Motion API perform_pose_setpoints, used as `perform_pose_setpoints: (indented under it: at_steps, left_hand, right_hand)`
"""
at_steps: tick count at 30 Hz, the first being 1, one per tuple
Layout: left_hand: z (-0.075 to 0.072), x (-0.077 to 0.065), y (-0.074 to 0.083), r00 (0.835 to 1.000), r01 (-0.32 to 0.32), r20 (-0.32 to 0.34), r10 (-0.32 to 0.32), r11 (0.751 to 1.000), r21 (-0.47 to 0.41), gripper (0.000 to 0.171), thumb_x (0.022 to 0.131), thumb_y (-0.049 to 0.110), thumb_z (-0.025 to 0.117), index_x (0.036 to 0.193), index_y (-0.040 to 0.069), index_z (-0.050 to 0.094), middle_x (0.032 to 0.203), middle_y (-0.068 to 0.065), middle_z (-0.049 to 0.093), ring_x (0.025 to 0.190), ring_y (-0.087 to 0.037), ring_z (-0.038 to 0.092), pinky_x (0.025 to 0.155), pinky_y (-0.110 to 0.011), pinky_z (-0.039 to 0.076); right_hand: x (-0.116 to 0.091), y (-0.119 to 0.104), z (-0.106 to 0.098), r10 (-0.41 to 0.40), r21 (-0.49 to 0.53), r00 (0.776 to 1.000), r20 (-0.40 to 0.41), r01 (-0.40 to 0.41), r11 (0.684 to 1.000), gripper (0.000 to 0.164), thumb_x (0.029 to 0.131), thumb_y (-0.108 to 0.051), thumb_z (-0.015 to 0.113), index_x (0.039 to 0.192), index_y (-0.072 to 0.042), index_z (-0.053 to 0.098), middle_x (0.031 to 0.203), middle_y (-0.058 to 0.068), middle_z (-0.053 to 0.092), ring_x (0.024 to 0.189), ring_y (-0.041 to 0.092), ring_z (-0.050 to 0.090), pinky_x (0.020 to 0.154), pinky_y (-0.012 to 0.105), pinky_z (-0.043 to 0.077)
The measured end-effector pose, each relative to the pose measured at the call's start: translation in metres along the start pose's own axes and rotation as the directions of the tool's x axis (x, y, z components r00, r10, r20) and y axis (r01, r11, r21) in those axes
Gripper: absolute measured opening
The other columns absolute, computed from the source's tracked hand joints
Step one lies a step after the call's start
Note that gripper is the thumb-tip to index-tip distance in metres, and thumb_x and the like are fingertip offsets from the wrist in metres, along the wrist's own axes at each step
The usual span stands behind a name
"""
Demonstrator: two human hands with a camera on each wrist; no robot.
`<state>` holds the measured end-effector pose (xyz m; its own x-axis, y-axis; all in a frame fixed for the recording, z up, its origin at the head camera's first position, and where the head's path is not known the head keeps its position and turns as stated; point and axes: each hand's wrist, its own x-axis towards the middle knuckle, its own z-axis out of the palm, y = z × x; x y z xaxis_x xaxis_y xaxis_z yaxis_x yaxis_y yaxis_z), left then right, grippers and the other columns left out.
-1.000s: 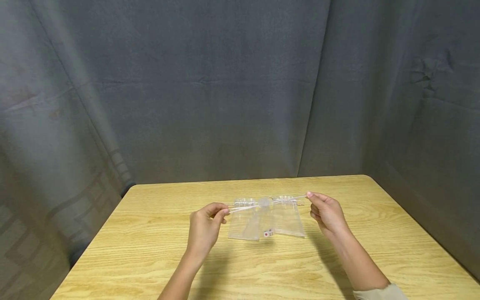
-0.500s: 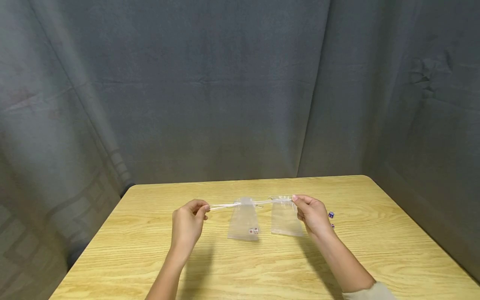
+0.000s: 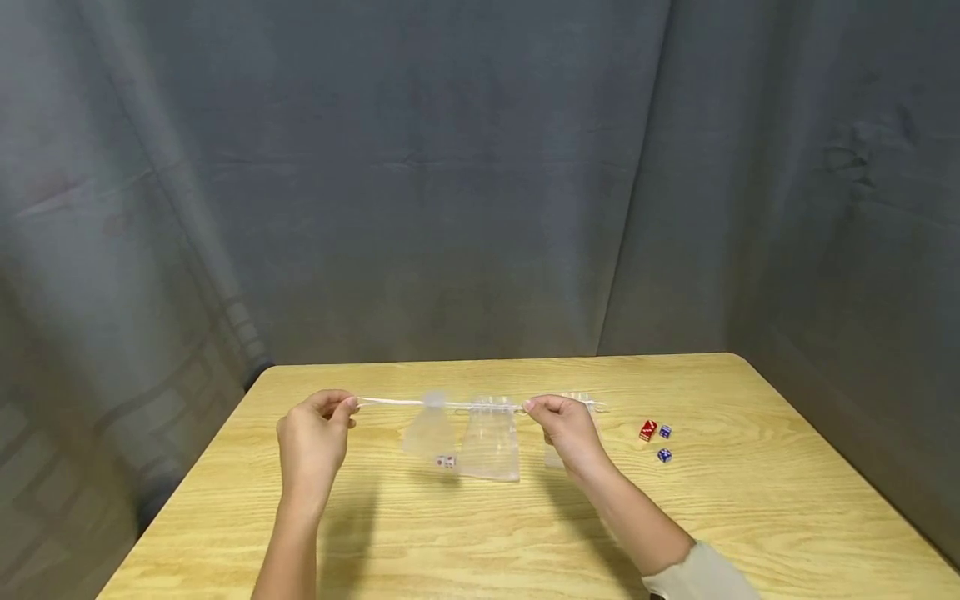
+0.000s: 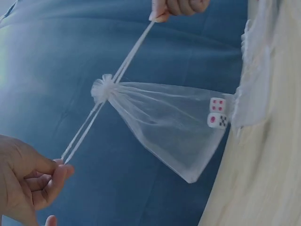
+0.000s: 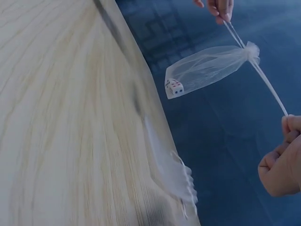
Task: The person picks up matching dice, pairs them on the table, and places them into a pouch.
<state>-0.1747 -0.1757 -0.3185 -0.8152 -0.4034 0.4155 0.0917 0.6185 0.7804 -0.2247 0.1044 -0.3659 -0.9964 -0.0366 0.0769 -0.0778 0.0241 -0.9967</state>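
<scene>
A small white sheer drawstring bag (image 4: 164, 122) hangs between my two hands, its mouth gathered into a tight ruffle. White dice (image 4: 217, 104) with red and black pips lie in its bottom corner. My left hand (image 3: 313, 437) pinches the ends of the white drawstring (image 4: 84, 132) between thumb and fingers. On the other side, the fingers of my right hand (image 3: 567, 435) pinch the opposite ends, and the cord runs taut. The bag is raised above the table, as the right wrist view shows.
Another sheer bag (image 3: 491, 442) lies flat on the wooden table (image 3: 465, 550). A further bag (image 3: 553, 457) is partly covered by my right hand. Red dice (image 3: 648, 430), a blue die (image 3: 665, 432) and another blue die (image 3: 664, 456) rest to the right. Grey curtains surround the table.
Both hands have moved left, carrying the gathered bag by its drawstring. The flat bag in the middle now shows beside it, and the red and blue dice have come out from behind the right hand.
</scene>
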Motion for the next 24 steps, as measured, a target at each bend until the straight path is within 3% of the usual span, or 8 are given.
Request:
perform_pose_setpoints:
  at_steps: [4, 8, 10, 12, 14, 16, 24]
  left_hand:
    - [-0.012, 0.000, -0.002, 0.999, 0.043, -0.017, -0.042, 0.998, 0.036, 0.011, 0.087, 0.005, 0.062, 0.091, -0.003, 0.069, 0.080, -0.016, 0.068, 0.068, -0.026, 0.065, 0.042, -0.024, 0.039]
    - [-0.017, 0.001, -0.004, 0.998, 0.046, -0.054, -0.041, 0.995, 0.089, 0.013, 0.087, 0.007, 0.060, 0.089, -0.002, 0.069, 0.076, -0.014, 0.068, 0.067, -0.026, 0.062, 0.057, -0.033, 0.041]
    - [-0.017, 0.003, -0.007, 0.997, 0.038, -0.075, -0.030, 0.993, 0.112, 0.014, 0.086, 0.008, 0.059, 0.087, -0.002, 0.069, 0.076, -0.014, 0.068, 0.069, -0.030, 0.060, 0.066, -0.042, 0.037]
    - [-0.015, 0.005, -0.011, 0.996, 0.041, -0.086, -0.028, 0.989, 0.142, 0.016, 0.086, 0.008, 0.057, 0.086, -0.003, 0.069, 0.077, -0.016, 0.067, 0.074, -0.035, 0.058, 0.068, -0.048, 0.031]
    - [-0.011, 0.009, -0.017, 0.996, 0.048, -0.087, -0.034, 0.985, 0.163, 0.017, 0.085, 0.007, 0.054, 0.084, -0.003, 0.068, 0.076, -0.017, 0.066, 0.075, -0.037, 0.057, 0.065, -0.049, 0.029]
    - [-0.005, 0.013, -0.023, 0.995, 0.051, -0.089, -0.036, 0.982, 0.183, 0.018, 0.084, 0.006, 0.052, 0.082, -0.003, 0.068, 0.075, -0.017, 0.066, 0.073, -0.039, 0.057, 0.062, -0.049, 0.028]
    - [0.018, 0.018, -0.043, 0.994, 0.018, -0.109, 0.003, 0.981, 0.192, 0.017, 0.081, 0.001, 0.052, 0.078, -0.006, 0.067, 0.070, -0.019, 0.065, 0.063, -0.038, 0.057, 0.059, -0.051, 0.028]
  right_hand:
    - [0.004, 0.002, 0.014, -0.001, -0.021, 0.999, 0.040, 0.002, 1.000, 0.020, 0.088, -0.015, 0.062, 0.091, 0.004, 0.067, 0.049, -0.003, 0.029, 0.044, 0.010, 0.023, 0.062, 0.031, 0.033]
    - [0.011, 0.006, 0.027, -0.009, -0.046, 0.999, 0.047, 0.012, 0.999, 0.022, 0.088, -0.016, 0.062, 0.093, 0.005, 0.067, 0.065, -0.004, 0.045, 0.047, 0.009, 0.026, 0.057, 0.027, 0.033]
    - [0.016, 0.009, 0.034, -0.017, -0.066, 0.999, 0.037, 0.019, 0.998, 0.023, 0.089, -0.017, 0.062, 0.094, 0.005, 0.067, 0.076, -0.002, 0.053, 0.052, 0.008, 0.033, 0.064, 0.030, 0.039]
    - [0.022, 0.013, 0.041, -0.031, -0.089, 0.999, 0.027, 0.033, 0.995, 0.024, 0.089, -0.018, 0.061, 0.094, 0.004, 0.068, 0.089, 0.003, 0.061, 0.066, 0.011, 0.048, 0.076, 0.039, 0.044]
    - [0.028, 0.017, 0.047, -0.036, -0.107, 0.999, 0.014, 0.038, 0.994, 0.024, 0.089, -0.020, 0.062, 0.094, 0.003, 0.068, 0.095, 0.009, 0.064, 0.083, 0.020, 0.058, 0.088, 0.048, 0.041]
    - [0.034, 0.022, 0.053, -0.046, -0.125, 0.999, -0.001, 0.045, 0.991, 0.025, 0.089, -0.021, 0.061, 0.094, 0.002, 0.068, 0.109, 0.011, 0.063, 0.108, 0.029, 0.053, 0.094, 0.053, 0.036]
    - [0.039, 0.029, 0.066, -0.058, -0.122, 0.996, -0.065, 0.050, 0.991, 0.023, 0.090, -0.019, 0.061, 0.093, 0.003, 0.069, 0.106, 0.011, 0.064, 0.108, 0.030, 0.053, 0.092, 0.048, 0.039]
